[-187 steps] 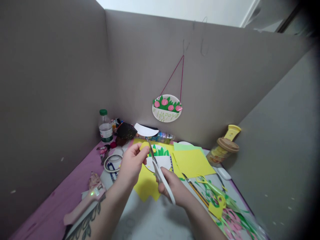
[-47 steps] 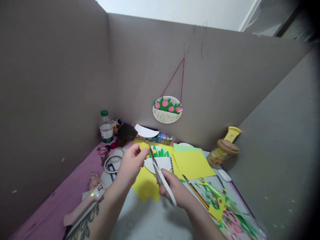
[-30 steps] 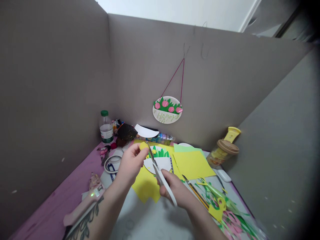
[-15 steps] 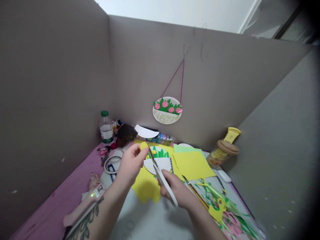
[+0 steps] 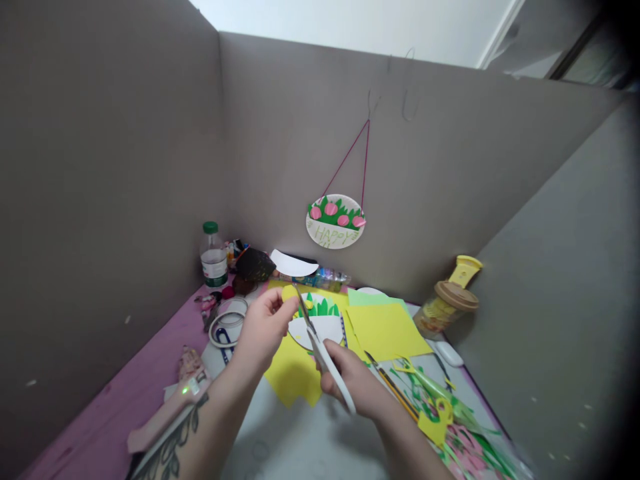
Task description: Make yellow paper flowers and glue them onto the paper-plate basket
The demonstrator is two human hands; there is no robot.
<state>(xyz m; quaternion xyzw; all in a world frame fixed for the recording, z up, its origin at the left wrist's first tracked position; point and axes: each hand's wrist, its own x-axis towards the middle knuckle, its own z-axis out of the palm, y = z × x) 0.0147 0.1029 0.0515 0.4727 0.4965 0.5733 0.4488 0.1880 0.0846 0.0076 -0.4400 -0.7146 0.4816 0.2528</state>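
Pinched in my left hand (image 5: 267,323) is a small rounded piece of yellow paper (image 5: 289,292). My right hand (image 5: 345,377) grips white-handled scissors (image 5: 327,363), whose blades point up and away, right beside the yellow piece. Whether the blades touch the paper I cannot tell. Behind and below the scissors lies a paper-plate craft (image 5: 320,327) with green paper leaves and a white lower half; the hands and blades partly cover it. Yellow paper (image 5: 293,380) is spread under the plate.
A finished plate craft (image 5: 336,222) hangs on the grey wall. At left stand a bottle (image 5: 214,257), tape rolls (image 5: 227,327) and a pink glue gun (image 5: 165,410). To the right are yellow sheets (image 5: 385,330), a lidded cup (image 5: 445,308), a pencil (image 5: 395,390) and paper scraps (image 5: 465,443).
Almost nothing differs. Both hands, the yellow piece and the scissors keep nearly the same place, and the view has shifted very slightly.
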